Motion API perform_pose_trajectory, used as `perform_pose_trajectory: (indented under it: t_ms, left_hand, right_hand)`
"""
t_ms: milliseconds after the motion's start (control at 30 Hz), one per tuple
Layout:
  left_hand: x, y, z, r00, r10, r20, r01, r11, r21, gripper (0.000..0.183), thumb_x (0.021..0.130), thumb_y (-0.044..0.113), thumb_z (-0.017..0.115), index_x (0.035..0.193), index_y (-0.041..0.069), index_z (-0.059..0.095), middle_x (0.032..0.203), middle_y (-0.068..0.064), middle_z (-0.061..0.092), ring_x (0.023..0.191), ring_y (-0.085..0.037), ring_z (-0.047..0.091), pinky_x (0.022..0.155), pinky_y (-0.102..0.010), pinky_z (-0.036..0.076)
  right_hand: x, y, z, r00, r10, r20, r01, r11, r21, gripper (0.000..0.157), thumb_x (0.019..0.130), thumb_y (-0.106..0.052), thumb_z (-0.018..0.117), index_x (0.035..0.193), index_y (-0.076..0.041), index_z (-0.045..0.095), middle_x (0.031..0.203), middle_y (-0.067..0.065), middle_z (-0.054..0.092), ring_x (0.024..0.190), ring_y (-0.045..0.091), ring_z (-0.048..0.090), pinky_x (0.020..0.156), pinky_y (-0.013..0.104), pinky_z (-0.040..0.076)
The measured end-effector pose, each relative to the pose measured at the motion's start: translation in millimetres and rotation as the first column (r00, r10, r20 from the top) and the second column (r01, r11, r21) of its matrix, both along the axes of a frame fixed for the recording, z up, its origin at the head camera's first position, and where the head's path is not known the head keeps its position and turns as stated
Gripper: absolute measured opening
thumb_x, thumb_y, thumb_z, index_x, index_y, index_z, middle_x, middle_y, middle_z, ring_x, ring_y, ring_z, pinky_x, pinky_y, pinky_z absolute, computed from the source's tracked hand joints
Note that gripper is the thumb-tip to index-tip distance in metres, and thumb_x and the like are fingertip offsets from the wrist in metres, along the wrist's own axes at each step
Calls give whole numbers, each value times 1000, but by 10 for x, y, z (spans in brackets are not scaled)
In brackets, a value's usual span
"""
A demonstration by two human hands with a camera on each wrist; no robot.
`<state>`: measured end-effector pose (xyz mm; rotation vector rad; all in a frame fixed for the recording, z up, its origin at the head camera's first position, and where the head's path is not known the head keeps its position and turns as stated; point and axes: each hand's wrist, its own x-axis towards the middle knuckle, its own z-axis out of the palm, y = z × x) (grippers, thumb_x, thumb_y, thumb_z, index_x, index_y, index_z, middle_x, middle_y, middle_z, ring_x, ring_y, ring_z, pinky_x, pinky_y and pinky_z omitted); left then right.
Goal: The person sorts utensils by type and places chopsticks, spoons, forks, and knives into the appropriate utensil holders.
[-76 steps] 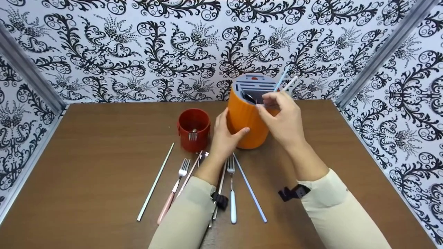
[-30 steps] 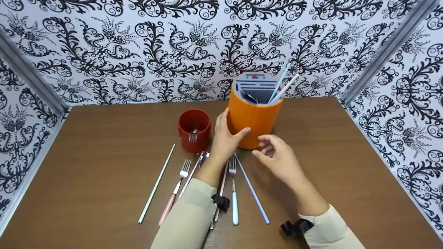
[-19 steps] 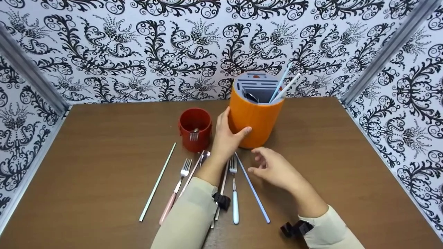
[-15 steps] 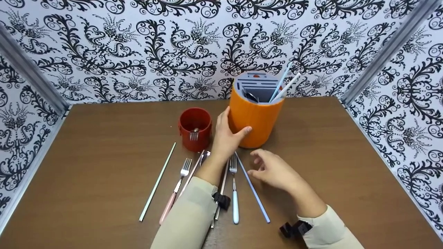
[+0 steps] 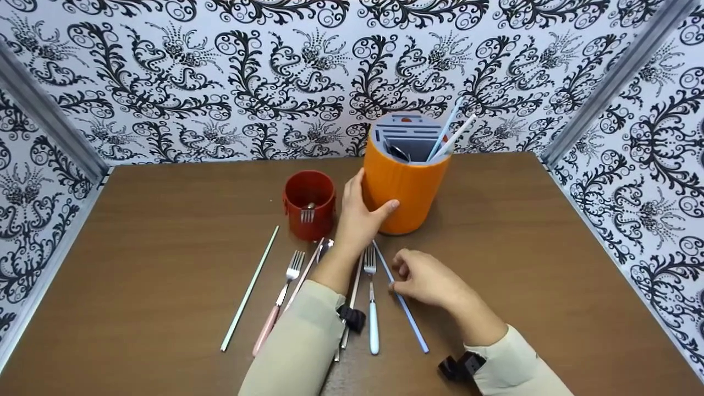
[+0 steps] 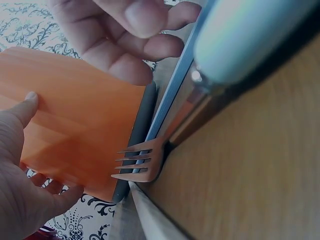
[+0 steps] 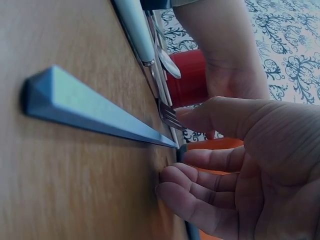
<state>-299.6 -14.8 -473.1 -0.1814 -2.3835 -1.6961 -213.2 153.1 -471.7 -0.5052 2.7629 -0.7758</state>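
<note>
My left hand (image 5: 357, 220) holds the side of an orange utensil holder (image 5: 410, 192), its thumb across the front. The holder stands upright; its grey slotted top bears a light blue chopstick (image 5: 452, 124), a white chopstick (image 5: 463, 131) and a dark, shiny spoon-like piece (image 5: 399, 152). Low over the table, my right hand (image 5: 429, 279) has loosely bent fingers beside a blue chopstick (image 5: 411, 319). In the right wrist view, a gap shows between thumb and fingers, with the chopstick (image 7: 100, 110) lying outside them. Left of it lies a fork with a pale blue handle (image 5: 373, 324).
A red cup (image 5: 297, 226) stands left of the holder, fork tines showing at its front. On the brown table (image 5: 137, 275) lie a green chopstick (image 5: 250, 289), a pink-handled fork (image 5: 268, 327), a pink chopstick (image 5: 309, 269) and a spoon (image 5: 326, 246), partly behind the left arm.
My right hand has left the holder's top, where the light blue and white chopsticks now stand free, and come down toward the blue chopstick. The left hand keeps its place.
</note>
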Motion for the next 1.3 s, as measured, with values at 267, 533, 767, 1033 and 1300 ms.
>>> perform_pose_trajectory:
  t_ms: [267, 533, 767, 1033, 1300]
  left_hand:
    - [-4, 0, 7, 1000, 1, 6, -1, 1000, -5, 95, 87, 39, 84, 162, 15, 32, 162, -8, 39, 149, -23, 40, 128, -39, 30]
    - [-1, 1, 3, 1000, -2, 18, 2, 1000, -8, 95, 87, 40, 84, 163, 16, 31, 163, -7, 38, 150, -23, 39, 128, -39, 30]
    - [-5, -9, -3, 1000, -16, 10, 16, 1000, 3, 96, 87, 41, 84, 163, 16, 31, 162, -7, 38, 149, -23, 40, 128, -40, 30]
    - [-10, -10, -1, 1000, -10, 6, 10, 1000, 2, 96, 86, 41, 84, 163, 16, 31, 163, -7, 38, 149, -23, 39, 128, -40, 30]
    - [-12, -13, -13, 1000, -11, -4, 11, 1000, 4, 96, 86, 41, 84, 162, 15, 32, 162, -8, 39, 149, -23, 40, 128, -40, 30]
  right_hand:
    - [39, -37, -7, 1000, -17, 4, 17, 999, 36, 28, 82, -17, 84, 101, -5, 66, 83, 1, 67, 75, 14, 59, 74, 36, 53]
    - [30, -30, -40, 1000, -9, 8, 8, 996, 83, 18, 77, -12, 81, 87, -9, 66, 73, -5, 65, 66, 10, 56, 65, 31, 50]
    - [31, -56, -27, 1000, -14, -27, 17, 991, 135, 11, 73, -7, 75, 75, -12, 65, 68, -7, 59, 63, 13, 52, 59, 31, 46]
    - [38, -54, -1, 999, -35, -15, 37, 992, 122, 10, 74, -3, 71, 73, -11, 65, 66, -5, 59, 59, 13, 54, 55, 29, 44]
    - [44, -61, 1, 999, -47, -6, 47, 991, 126, 9, 74, -4, 71, 74, -11, 65, 65, -5, 60, 57, 13, 55, 53, 28, 45]
